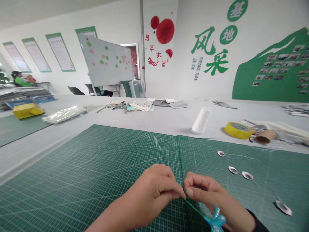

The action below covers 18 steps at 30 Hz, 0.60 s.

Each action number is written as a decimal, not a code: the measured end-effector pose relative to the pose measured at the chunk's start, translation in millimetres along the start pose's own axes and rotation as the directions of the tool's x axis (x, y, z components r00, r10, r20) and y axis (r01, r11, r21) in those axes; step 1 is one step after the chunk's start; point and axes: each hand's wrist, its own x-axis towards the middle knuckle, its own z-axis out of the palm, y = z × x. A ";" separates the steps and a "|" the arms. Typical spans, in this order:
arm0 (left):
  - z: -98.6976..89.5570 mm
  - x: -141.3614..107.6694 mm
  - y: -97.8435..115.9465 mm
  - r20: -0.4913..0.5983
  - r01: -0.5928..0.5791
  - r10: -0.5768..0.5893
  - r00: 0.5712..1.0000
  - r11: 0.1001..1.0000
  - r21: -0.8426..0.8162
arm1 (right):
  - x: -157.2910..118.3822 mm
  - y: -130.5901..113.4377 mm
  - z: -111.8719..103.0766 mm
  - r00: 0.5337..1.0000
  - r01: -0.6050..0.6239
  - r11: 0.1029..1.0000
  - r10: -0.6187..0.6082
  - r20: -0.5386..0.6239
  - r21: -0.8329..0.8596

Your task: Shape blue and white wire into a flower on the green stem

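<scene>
My left hand (158, 190) pinches the tip of a thin green stem (194, 207) between thumb and forefinger. At the stem's lower right end is a shiny light-blue flower (215, 220) with narrow petals, partly cut off by the bottom edge of the view. Close by, my right hand (205, 191) is closed, its thumb pressed to the curled forefinger; what it grips, if anything, is hidden. The flower lies in front of the right wrist. Both hands are over the green gridded cutting mats (116, 154).
Small white rings with threads (247, 175) lie on the right mat. Behind stand a white thread cone (201, 120), yellow tape roll (238, 130) and cardboard tube (265, 136). Cloth scraps (141, 105), a plastic packet (65, 114) and a yellow box (28, 111) lie farther back.
</scene>
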 end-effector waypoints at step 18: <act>9.0 6.1 -12.3 -0.089 0.314 -0.401 0.912 0.822 -0.476 | 1.2 4.4 11.5 0.996 -0.073 0.996 0.076 -0.056 0.059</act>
